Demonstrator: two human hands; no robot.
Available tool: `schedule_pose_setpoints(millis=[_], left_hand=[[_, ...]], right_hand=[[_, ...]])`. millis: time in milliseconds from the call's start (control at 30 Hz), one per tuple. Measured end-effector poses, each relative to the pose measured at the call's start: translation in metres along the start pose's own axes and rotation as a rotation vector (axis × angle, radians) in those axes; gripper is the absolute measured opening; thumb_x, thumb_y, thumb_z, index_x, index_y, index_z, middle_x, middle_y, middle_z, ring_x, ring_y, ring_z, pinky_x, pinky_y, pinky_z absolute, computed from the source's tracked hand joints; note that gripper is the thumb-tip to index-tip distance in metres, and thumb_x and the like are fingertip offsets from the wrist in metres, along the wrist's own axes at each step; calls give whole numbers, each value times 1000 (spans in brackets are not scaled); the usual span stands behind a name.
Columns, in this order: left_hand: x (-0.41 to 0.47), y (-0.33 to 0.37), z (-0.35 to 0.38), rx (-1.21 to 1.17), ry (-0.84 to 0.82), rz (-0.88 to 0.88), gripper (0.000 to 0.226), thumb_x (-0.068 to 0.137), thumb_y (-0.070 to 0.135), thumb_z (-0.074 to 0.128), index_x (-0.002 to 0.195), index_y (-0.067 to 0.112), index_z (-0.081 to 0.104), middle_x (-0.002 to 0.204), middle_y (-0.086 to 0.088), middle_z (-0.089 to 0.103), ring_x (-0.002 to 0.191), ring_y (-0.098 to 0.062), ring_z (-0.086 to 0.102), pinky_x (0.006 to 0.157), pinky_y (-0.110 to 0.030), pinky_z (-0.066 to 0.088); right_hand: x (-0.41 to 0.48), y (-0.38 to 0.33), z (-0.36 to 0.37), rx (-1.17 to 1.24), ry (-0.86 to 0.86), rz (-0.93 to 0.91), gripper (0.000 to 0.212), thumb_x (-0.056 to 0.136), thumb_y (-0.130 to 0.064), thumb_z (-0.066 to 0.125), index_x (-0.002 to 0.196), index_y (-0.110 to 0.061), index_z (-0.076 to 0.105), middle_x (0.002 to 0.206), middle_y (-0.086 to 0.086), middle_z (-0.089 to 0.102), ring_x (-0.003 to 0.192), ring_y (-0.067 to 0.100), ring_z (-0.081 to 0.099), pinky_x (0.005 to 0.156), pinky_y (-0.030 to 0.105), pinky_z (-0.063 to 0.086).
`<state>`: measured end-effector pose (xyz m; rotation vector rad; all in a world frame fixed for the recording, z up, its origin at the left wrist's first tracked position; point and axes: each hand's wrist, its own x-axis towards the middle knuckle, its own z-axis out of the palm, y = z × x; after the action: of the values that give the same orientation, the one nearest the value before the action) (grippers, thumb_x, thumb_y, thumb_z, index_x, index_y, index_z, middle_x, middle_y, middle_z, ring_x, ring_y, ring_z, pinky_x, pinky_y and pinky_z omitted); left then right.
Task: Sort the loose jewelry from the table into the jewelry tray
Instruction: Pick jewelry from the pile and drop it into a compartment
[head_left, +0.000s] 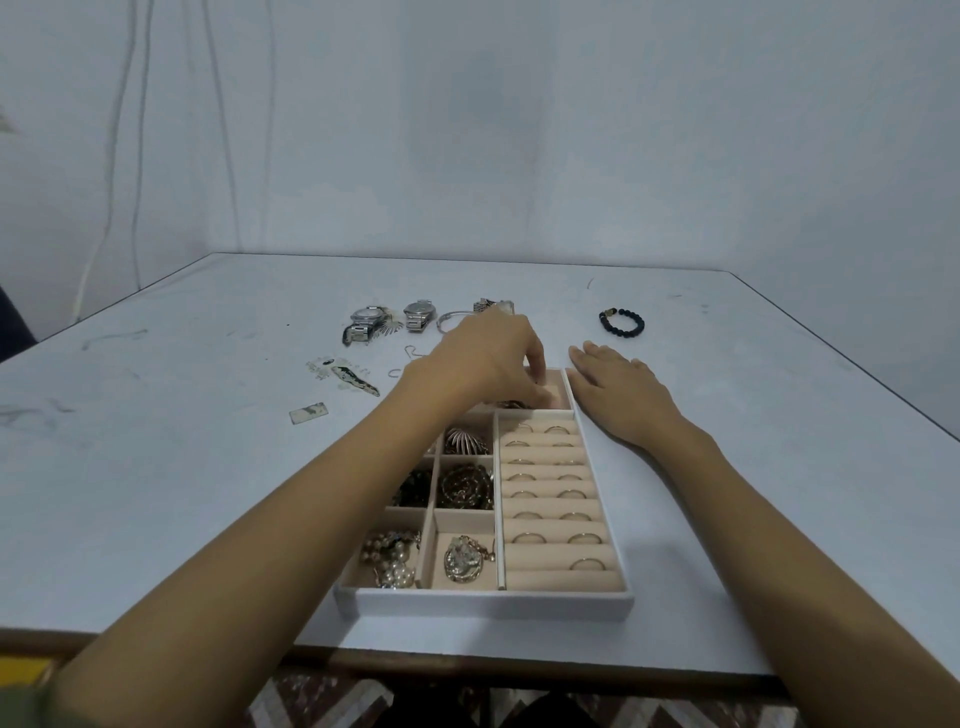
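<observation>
Jewelry tray (483, 605) beneath curled left fingers (536, 361)

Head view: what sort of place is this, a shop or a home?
Probably a plain room at home, not a shop: a scuffed white table before a bare wall, loose cables hanging down it, and a patterned floor below.

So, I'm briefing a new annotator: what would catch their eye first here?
The jewelry tray at the near edge of the table, its right side lined with rings. The left hand reaches into its far compartment while the right hand lies flat beside it. Beyond, two watches and a black bead bracelet lie loose.
</observation>
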<state>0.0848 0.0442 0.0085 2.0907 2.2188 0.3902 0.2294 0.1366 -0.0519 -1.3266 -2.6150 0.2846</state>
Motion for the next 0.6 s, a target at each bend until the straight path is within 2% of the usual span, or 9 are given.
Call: schedule_pose_setpoints(millis=[200, 367, 500, 600], left_hand=[[1, 0, 1, 8, 0, 45, 21, 74, 30, 77, 94, 24, 76, 88, 0, 71, 87, -14, 65, 78, -29, 52], [-2, -4, 5, -35, 54, 102, 24, 75, 31, 77, 96, 23, 75, 86, 5, 72, 83, -9, 64, 82, -27, 51], [-6, -18, -5, -230, 83, 46, 29, 73, 34, 79, 99, 22, 72, 83, 8, 68, 82, -9, 65, 83, -27, 51], [-8, -45, -16, -423, 212, -50, 18, 79, 24, 76, 95, 18, 72, 84, 0, 70, 82, -20, 70, 77, -35, 58]], right_hand=[[-1, 0, -1, 17, 4, 2, 52, 104, -38, 23, 152, -18, 22, 161, 3, 15, 149, 15, 10, 120, 39, 4], [1, 1, 0, 9, 6, 3, 53, 103, -38, 23, 152, -19, 24, 161, 3, 16, 148, 15, 11, 120, 40, 6], [0, 1, -1, 2, -3, 1, 53, 104, -39, 23, 152, -18, 23, 161, 3, 15, 148, 16, 11, 120, 40, 6], [-1, 0, -1, 11, -2, -3, 52, 104, -38, 24, 152, -18, 23, 161, 3, 15, 148, 15, 10, 120, 39, 6]])
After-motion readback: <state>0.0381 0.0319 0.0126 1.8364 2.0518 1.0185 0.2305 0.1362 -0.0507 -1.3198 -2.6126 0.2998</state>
